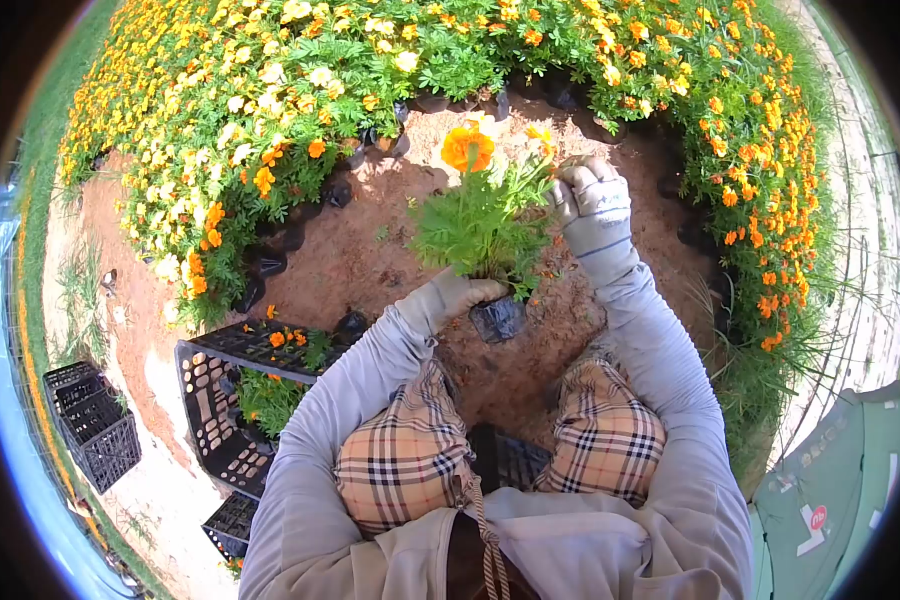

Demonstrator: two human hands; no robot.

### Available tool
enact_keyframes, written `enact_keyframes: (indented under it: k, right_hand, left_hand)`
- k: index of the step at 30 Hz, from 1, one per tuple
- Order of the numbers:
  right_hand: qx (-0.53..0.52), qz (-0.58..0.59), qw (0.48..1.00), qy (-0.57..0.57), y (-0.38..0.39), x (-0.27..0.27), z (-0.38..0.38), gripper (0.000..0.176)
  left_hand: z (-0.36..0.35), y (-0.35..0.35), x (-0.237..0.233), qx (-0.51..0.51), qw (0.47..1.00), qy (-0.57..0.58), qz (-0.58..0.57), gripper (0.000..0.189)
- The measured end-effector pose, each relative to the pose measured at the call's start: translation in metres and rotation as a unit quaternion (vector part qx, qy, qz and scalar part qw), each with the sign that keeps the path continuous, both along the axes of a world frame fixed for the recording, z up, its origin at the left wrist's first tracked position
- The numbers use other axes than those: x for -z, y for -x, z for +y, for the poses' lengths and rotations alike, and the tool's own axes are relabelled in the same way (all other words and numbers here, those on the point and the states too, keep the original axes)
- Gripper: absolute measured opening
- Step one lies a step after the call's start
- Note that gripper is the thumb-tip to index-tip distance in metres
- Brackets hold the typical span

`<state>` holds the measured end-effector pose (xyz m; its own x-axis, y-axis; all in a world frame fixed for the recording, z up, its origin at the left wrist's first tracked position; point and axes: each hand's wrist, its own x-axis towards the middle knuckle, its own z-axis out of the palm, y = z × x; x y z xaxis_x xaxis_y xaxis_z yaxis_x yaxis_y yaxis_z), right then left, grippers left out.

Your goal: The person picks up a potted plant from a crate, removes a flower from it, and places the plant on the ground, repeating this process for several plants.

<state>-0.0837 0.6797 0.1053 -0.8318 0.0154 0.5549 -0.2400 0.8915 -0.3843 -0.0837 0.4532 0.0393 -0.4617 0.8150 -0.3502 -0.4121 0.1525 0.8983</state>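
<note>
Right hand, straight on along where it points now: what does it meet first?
Right hand aims away from the body: probably the black pots edging the marigold bed, past bare soil. Depth unclear.

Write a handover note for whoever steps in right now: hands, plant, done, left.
Left hand: gripping the marigold plant at the top of its black bag, over bare soil.
Right hand: closed on its upper stems, beside a flower.
The black crate to the left holds a few marigolds.
Done: one plant in hand. Left: it is outside the crate; many bagged plants ring the soil.
</note>
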Motion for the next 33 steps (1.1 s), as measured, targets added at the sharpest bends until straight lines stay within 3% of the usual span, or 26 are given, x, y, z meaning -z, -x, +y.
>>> enact_keyframes:
  k: [1,3,4,6,8,9,10,11,13,14,15,16,17,19,21,23,24,25,26,28,29,30,31,33]
  right_hand:
    - [0.028,0.044,0.996,0.067,0.005,0.0,0.018,0.008]
    - [0.062,0.01,0.982,0.18,0.006,0.009,0.07,0.008]
    - [0.024,-0.014,0.992,0.121,0.001,0.007,0.09,0.02]
    - [0.048,-0.041,0.991,0.117,-0.014,0.017,0.093,0.044]
    - [-0.013,-0.138,0.967,0.214,-0.028,0.06,0.102,0.042]
    - [-0.03,-0.18,0.964,0.196,-0.037,0.07,0.095,0.038]
    - [-0.049,-0.196,0.94,0.275,-0.044,0.084,0.088,0.03]
    - [-0.057,-0.232,0.936,0.258,-0.046,0.086,0.079,0.028]
    - [-0.061,-0.302,0.927,0.214,-0.057,0.073,0.058,0.024]
    - [-0.066,-0.298,0.929,0.208,-0.058,0.067,0.05,0.022]
    - [-0.065,-0.302,0.927,0.213,-0.059,0.062,0.046,0.022]
    - [-0.064,-0.305,0.925,0.218,-0.059,0.059,0.042,0.022]
    - [-0.065,-0.31,0.922,0.222,-0.058,0.058,0.039,0.022]
    - [-0.076,-0.312,0.925,0.203,-0.063,0.057,0.039,0.022]
    - [-0.08,-0.326,0.926,0.174,-0.065,0.062,0.038,0.022]
    - [-0.077,-0.341,0.928,0.13,-0.066,0.063,0.039,0.022]
    - [-0.072,-0.345,0.929,0.116,-0.068,0.063,0.036,0.02]
    - [-0.078,-0.355,0.925,0.109,-0.069,0.065,0.033,0.019]
    - [-0.077,-0.361,0.924,0.099,-0.074,0.065,0.033,0.019]
    - [-0.068,-0.347,0.927,0.129,-0.082,0.069,0.039,0.018]
    - [-0.048,-0.375,0.92,0.104,-0.082,0.064,0.039,0.019]
    - [-0.035,-0.383,0.917,0.111,-0.088,0.09,0.061,0.022]
    - [-0.005,-0.402,0.912,0.082,-0.088,0.078,0.061,0.025]
    - [0.073,-0.395,0.908,0.115,-0.102,0.101,0.097,0.03]
  left_hand:
    - [-0.009,0.002,-0.002,0.002,0.999,0.036,0.009,0.045]
    - [-0.034,0.004,-0.05,-0.115,0.993,0.011,0.006,0.037]
    - [-0.058,0.006,-0.058,-0.158,0.987,0.01,0.024,0.035]
    - [-0.137,0.002,-0.041,-0.174,0.947,0.018,0.269,0.034]
    - [-0.21,-0.015,-0.078,-0.173,0.83,0.192,0.495,0.032]
    - [-0.24,-0.028,-0.096,-0.148,0.745,0.271,0.591,0.031]
    - [-0.27,-0.046,-0.108,-0.162,0.733,0.335,0.57,0.029]
    - [-0.297,-0.062,-0.119,-0.176,0.718,0.391,0.548,0.028]
    - [-0.339,-0.109,-0.137,-0.233,0.761,0.425,0.431,0.026]
    - [-0.347,-0.128,-0.139,-0.337,0.805,0.416,0.256,0.029]
    - [-0.353,-0.147,-0.139,-0.426,0.815,0.386,0.072,0.037]
    - [-0.36,-0.169,-0.134,-0.384,0.808,0.433,0.107,0.034]
    - [-0.376,-0.183,-0.115,-0.332,0.79,0.511,0.07,0.035]
    - [-0.41,-0.208,-0.074,-0.186,0.719,0.665,-0.075,0.043]
    - [-0.405,-0.219,-0.05,-0.171,0.712,0.677,-0.076,0.054]
    - [-0.43,-0.24,0.02,-0.048,0.651,0.756,-0.047,0.061]
    - [-0.387,-0.23,0.005,-0.068,0.567,0.82,-0.048,0.072]
    - [-0.397,-0.243,0.047,-0.03,0.538,0.841,-0.049,0.075]
    - [-0.379,-0.244,0.062,-0.074,0.512,0.851,-0.085,0.073]
    - [-0.377,-0.252,0.097,-0.027,0.474,0.876,-0.089,0.073]
    - [-0.383,-0.248,0.095,-0.032,0.502,0.86,-0.086,0.073]
    - [-0.43,-0.265,0.141,-0.015,0.529,0.847,-0.053,0.066]
    - [-0.471,-0.278,0.181,0.002,0.555,0.831,-0.02,0.058]
    - [-0.466,-0.25,0.149,0.057,0.611,0.789,-0.013,0.051]
